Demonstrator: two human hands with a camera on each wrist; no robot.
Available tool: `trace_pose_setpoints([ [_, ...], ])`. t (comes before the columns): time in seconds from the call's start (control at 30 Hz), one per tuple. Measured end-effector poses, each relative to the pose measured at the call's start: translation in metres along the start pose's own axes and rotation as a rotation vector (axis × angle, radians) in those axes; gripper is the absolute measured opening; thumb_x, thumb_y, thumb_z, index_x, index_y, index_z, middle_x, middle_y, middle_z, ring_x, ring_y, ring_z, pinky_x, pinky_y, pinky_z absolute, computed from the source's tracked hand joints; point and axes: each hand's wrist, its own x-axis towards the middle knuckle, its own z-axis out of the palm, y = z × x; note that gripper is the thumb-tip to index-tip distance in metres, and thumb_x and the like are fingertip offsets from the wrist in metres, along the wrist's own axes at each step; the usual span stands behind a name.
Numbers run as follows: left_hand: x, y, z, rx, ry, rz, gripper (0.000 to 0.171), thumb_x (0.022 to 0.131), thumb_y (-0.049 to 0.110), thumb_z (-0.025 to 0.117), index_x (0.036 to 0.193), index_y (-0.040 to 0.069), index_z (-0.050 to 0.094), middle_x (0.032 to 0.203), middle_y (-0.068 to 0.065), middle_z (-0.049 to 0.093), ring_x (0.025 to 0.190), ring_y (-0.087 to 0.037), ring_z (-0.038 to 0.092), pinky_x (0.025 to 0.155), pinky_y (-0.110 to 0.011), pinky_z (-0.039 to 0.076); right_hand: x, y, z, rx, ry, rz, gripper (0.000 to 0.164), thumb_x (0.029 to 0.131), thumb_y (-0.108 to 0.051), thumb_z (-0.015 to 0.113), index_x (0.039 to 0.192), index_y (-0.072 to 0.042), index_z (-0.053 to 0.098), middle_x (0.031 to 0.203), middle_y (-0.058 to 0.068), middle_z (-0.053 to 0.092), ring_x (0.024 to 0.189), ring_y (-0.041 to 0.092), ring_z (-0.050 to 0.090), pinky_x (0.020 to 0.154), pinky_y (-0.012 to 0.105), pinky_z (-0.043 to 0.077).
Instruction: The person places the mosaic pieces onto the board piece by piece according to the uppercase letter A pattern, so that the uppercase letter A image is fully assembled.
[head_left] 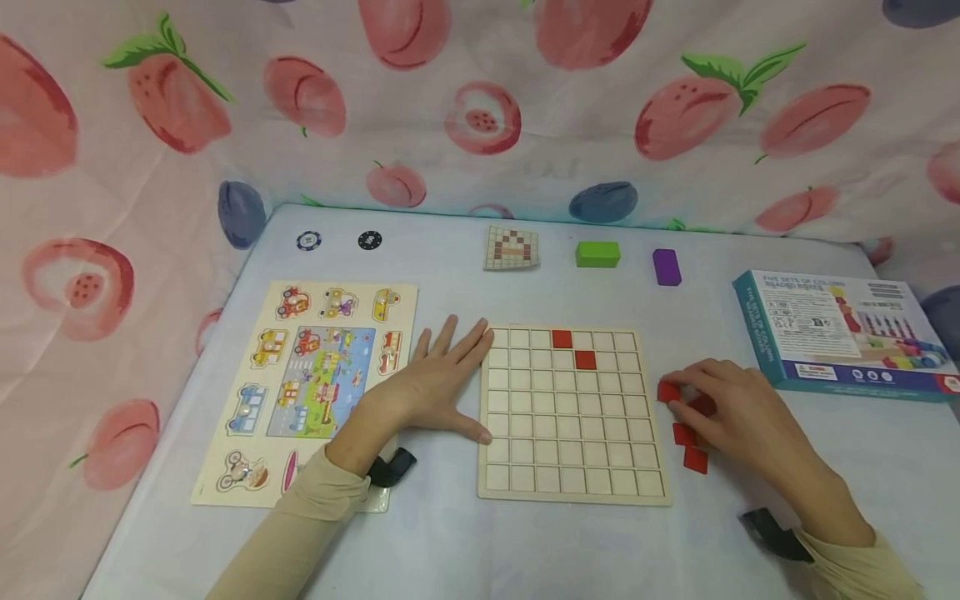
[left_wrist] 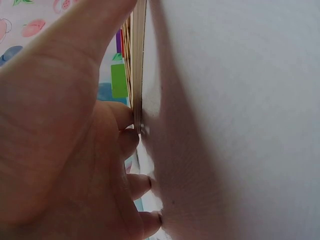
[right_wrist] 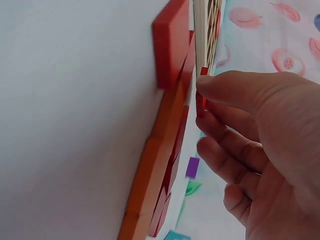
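Observation:
A wooden grid board (head_left: 573, 492) lies flat on the table, with one red square tile (head_left: 562, 339) in its top row and another red tile (head_left: 585, 360) in the second row. My left hand (head_left: 438, 383) is spread along the board's left edge, index fingertip and thumb at the rim. Off the right edge, my right hand (head_left: 731, 408) pinches a red square tile (right_wrist: 202, 95) between thumb and fingers. Beneath that hand lie loose red tiles (head_left: 695, 459), partly hidden by it; the right wrist view also shows orange pieces (right_wrist: 145, 175) among them.
A vehicle puzzle board (head_left: 408, 308) lies left, partly under my left forearm. Along the back are two round chips (head_left: 370, 240), a small pattern card (head_left: 512, 248), a green block (head_left: 597, 254) and a purple block (head_left: 667, 267). A printed box (head_left: 847, 333) stands at the right.

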Motion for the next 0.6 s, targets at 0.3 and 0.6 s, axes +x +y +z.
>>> trace_pose_setpoints([
  [0.3,0.0,0.0,0.0,0.004,0.001,0.003,0.139,0.076,0.074,0.083,0.173,0.015,0.002,0.182,-0.001,-0.012,0.167,-0.041,-0.018,0.133,-0.068,-0.005,0.015,-0.019,0.0,0.026,0.009,-0.054,0.038,0.088,-0.024,0.087,0.125,-0.017,0.079,0.118,0.01,0.076,0.109,0.032,0.068,0.09,0.051,0.048],
  [0.6,0.0,0.001,-0.001,0.007,-0.005,-0.004,0.139,0.076,0.074,0.083,0.173,0.016,0.001,0.182,-0.001,-0.012,0.167,-0.04,-0.019,0.133,-0.067,-0.006,0.034,-0.034,0.009,0.027,0.008,-0.156,0.036,0.089,-0.021,0.087,0.123,-0.017,0.08,0.12,0.009,0.078,0.11,0.03,0.071,0.09,0.049,0.05],
])
